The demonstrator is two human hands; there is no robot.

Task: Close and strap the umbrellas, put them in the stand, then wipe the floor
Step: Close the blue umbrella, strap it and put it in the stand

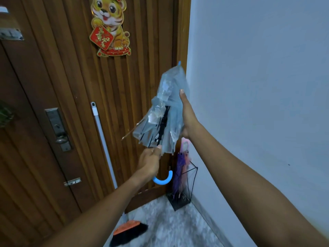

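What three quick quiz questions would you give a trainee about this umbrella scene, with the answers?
1. True or false: the clear umbrella is already in the stand.
2. What does the left hand grip? A) the canopy B) the shaft just above the blue handle C) the stand
3. Fill in: the other umbrella, standing in the stand, is ____ in colour.
Key: 1 false; 2 B; 3 purple.
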